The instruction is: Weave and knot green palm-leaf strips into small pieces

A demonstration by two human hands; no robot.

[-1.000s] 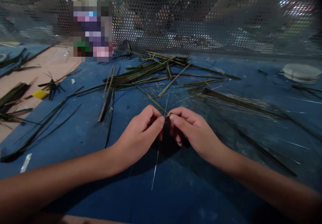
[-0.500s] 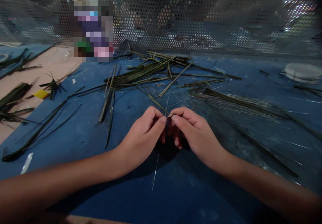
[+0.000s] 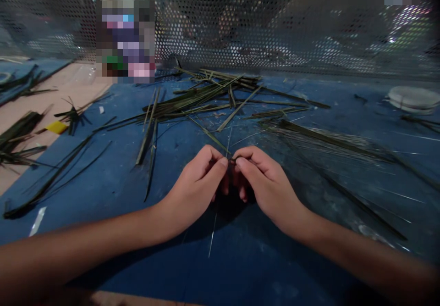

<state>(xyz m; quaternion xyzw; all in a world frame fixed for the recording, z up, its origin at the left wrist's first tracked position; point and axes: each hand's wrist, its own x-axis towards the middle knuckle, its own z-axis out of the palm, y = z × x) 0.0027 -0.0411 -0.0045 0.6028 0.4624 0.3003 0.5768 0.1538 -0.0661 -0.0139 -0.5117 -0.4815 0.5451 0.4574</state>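
Both hands meet over the blue tabletop, fingertips nearly touching. My left hand pinches a thin shiny wire between thumb and forefinger; it sticks out above and below the fingers. My right hand is closed in a pinch on a small dark piece of leaf strip beside the wire. A narrow green strip runs from the fingertips toward the back left. Whether it joins the piece in my right fingers cannot be made out. The lower fingers of both hands are in shadow.
A pile of long green leaf strips lies at the back. To the right, many fine wires lie beneath a dark strip. A white round lid-like object sits far right. A perforated metal screen borders the back.
The small dark piece at my right fingertips has turned slightly and shows less above the thumb. Both hands otherwise stay in place, and the wire is held as before.
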